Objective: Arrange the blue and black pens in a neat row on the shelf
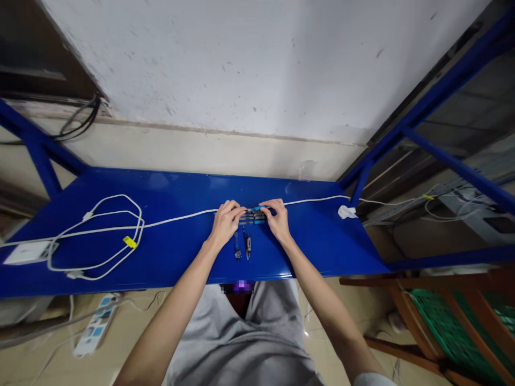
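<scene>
- The left hand [224, 219] and right hand [277, 217] meet at the middle of the blue desk [177, 257], each closed in a grip on one end of a bundle of pens [252, 215] lying crosswise between them.
- Two loose pens [242, 245] lie on the desk just in front of the hands, pointing toward the person.
- A white cable [177, 219] runs along the desk behind the hands, coiling at the left.
- A power strip [95, 326] lies on the floor below.

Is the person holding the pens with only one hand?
No, both the left hand and the right hand grip the row of pens on the blue table.
</scene>
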Demonstrator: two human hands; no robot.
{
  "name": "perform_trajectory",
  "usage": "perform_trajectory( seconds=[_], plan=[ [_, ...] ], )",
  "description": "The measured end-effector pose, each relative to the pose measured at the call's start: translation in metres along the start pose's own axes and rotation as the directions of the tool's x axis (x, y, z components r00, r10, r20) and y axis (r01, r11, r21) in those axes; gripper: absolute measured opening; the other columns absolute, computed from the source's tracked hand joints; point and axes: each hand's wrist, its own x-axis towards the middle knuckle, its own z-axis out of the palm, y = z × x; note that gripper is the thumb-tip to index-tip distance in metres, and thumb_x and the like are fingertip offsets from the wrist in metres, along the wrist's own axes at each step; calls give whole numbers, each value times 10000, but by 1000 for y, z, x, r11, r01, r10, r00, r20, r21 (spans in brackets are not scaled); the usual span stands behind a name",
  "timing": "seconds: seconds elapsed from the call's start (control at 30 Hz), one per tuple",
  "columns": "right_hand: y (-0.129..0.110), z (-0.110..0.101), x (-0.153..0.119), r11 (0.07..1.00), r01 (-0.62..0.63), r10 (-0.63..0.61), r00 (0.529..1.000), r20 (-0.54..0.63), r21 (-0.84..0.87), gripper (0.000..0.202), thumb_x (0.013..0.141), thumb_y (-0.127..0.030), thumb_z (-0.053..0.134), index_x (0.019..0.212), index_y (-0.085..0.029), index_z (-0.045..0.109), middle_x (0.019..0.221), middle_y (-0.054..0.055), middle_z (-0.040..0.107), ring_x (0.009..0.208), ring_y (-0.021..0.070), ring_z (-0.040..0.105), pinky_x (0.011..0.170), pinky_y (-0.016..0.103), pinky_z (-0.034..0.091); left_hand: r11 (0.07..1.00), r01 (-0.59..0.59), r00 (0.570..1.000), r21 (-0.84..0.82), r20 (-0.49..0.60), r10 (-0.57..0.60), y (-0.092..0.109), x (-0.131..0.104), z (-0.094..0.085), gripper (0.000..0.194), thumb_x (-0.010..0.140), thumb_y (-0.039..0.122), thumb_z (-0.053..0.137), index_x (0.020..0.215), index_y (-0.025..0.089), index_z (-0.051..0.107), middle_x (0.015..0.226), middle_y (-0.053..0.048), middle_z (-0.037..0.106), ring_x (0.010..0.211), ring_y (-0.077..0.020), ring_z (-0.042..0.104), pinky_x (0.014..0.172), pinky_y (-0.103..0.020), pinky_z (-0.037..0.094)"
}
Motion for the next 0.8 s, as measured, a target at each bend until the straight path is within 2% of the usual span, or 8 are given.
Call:
perform_trajectory(
  seconds=[0.13, 0.23, 0.33, 0.4, 0.47, 0.6, 0.7, 0.8],
  plan=[
    [-3, 3, -5, 999, 39, -39, 998, 42, -11, 161, 985, -360, 650, 952, -277, 784, 990, 40, 778, 1018, 266, 602, 981, 442, 470, 998, -38, 999, -46, 20, 39, 0, -1, 2, 274, 1069, 289, 474, 1196, 209, 704, 1004, -73, 652, 982, -226, 580, 919, -401, 490],
    [-3, 5, -8, 993, 103, -97, 989, 111, -50, 161, 991, -377, 658, 974, -288, 791, 981, 36, 781, 1007, 269, 595, 982, 450, 456, 993, -106, 991, -56, 80, 111, 3, -2, 3, 306, 1068, 273, 470, 1309, 196, 643, 1064, -89, 643, 1013, -232, 572, 940, -408, 506],
    [-1, 6, -10, 987, 154, -149, 985, 86, -55, 158, 993, -371, 663, 984, -276, 789, 967, 36, 782, 979, 263, 593, 957, 442, 460, 987, -151, 980, -60, 120, 158, 6, -2, 3, 368, 1071, 225, 433, 1409, 202, 576, 1111, -96, 630, 1037, -230, 573, 971, -420, 512],
    [0, 6, -11, 982, 182, -180, 982, 55, -48, 146, 990, -356, 672, 977, -263, 785, 951, 38, 782, 958, 259, 594, 933, 434, 469, 987, -149, 982, -58, 107, 155, 6, -4, 2, 414, 1073, 186, 384, 1459, 207, 533, 1134, -101, 630, 1054, -228, 579, 967, -413, 522],
    [1, 6, -11, 979, 197, -195, 980, 43, -48, 131, 987, -339, 676, 977, -259, 779, 954, 39, 782, 958, 258, 598, 929, 435, 478, 990, -138, 988, -38, 61, 140, 6, -5, 2, 410, 1074, 182, 369, 1443, 195, 547, 1135, -109, 646, 1053, -232, 589, 943, -402, 532],
    [3, 7, -12, 980, 187, -185, 982, 36, -72, 124, 993, -300, 657, 976, -259, 773, 998, 46, 780, 975, 263, 596, 944, 450, 491, 990, -116, 992, 80, -28, 119, 5, -7, 2, 309, 1074, 265, 446, 1260, 156, 668, 1069, -114, 712, 990, -251, 628, 908, -416, 520],
    [3, 7, -12, 978, 200, -198, 979, 45, -64, 157, 1007, -261, 615, 987, -259, 770, 1020, 45, 781, 980, 261, 597, 949, 452, 492, 984, -92, 994, 152, -39, 99, 6, -6, 1, 277, 1064, 306, 492, 1163, 169, 711, 1020, -101, 747, 969, -262, 647, 875, -426, 493],
    [2, 7, -12, 979, 192, -189, 981, 48, -64, 173, 1014, -253, 596, 993, -256, 769, 1023, 45, 782, 982, 256, 609, 942, 441, 491, 983, -105, 994, 149, -25, 110, 8, -3, -2, 263, 1063, 291, 494, 1125, 179, 725, 1010, -93, 756, 1050, -274, 643, 905, -437, 478]
  ],
)
